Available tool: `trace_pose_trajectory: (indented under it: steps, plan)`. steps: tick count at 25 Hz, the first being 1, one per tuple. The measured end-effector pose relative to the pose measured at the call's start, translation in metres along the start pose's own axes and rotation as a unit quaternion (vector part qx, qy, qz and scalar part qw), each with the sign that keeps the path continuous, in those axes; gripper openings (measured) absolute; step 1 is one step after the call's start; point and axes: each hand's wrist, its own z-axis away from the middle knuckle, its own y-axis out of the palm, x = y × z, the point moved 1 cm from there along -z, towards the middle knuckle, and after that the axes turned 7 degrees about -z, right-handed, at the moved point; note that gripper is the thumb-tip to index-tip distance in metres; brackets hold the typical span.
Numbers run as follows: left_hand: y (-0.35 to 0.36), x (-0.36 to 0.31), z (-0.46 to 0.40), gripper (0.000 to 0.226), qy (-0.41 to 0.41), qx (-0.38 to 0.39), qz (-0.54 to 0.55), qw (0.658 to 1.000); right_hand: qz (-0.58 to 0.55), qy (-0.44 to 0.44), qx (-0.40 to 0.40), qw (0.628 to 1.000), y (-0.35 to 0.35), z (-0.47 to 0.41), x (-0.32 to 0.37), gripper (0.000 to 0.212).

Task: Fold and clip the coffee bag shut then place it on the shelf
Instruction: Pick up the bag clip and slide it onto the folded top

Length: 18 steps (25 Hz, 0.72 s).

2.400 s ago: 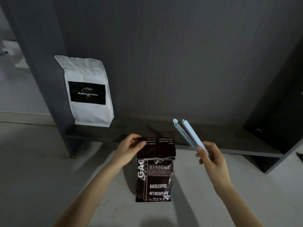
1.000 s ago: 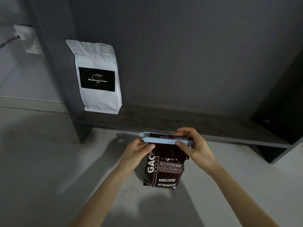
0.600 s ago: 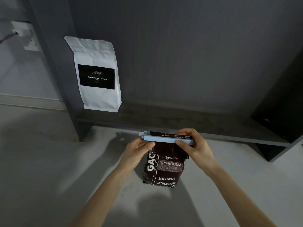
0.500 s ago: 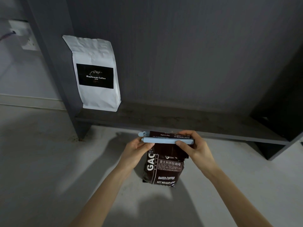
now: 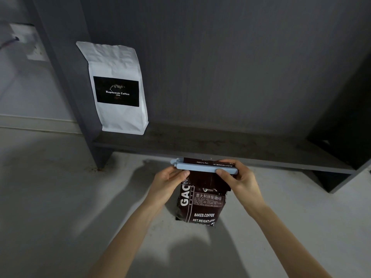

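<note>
A dark brown coffee bag (image 5: 202, 205) stands on the floor just in front of the low dark shelf (image 5: 200, 143). Its top is folded over, and a long pale blue clip (image 5: 202, 168) lies across the fold. My left hand (image 5: 168, 182) pinches the clip's left end with the bag behind it. My right hand (image 5: 239, 177) grips the clip's right end, thumb on its front and fingers behind the bag top. The clip's two bars lie together along the fold.
A white coffee bag (image 5: 118, 91) with a black label stands at the shelf's left end against the upright side panel (image 5: 66, 67). A dark back panel rises behind the shelf. A wall socket (image 5: 30, 43) sits far left. Grey floor (image 5: 50, 197) surrounds the bag.
Earlier my right hand held the clip apart from the bag; now the clip sits across the folded top with both hands on it. Over the last second little has moved.
</note>
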Motion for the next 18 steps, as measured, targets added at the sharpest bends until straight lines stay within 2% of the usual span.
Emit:
trace_pose_trajectory:
  steps: [13, 15, 18]
  plan:
    - [-0.0013, 0.0010, -0.0003, 0.023, -0.001, 0.016, 0.023, 1.000, -0.014, 0.002, -0.040, 0.999, 0.0043, 0.0043, -0.0025, 0.017]
    - [-0.0013, -0.0006, 0.0001, 0.021, 0.011, 0.024, 0.022, 0.999, -0.015, -0.001, -0.042, 0.999, 0.0042, 0.0048, -0.0031, 0.016]
    - [0.0019, 0.0009, 0.0001, 0.014, 0.014, -0.005, 0.037, 0.999, -0.012, -0.002, -0.039, 0.999, 0.0041, 0.0054, -0.0043, 0.014]
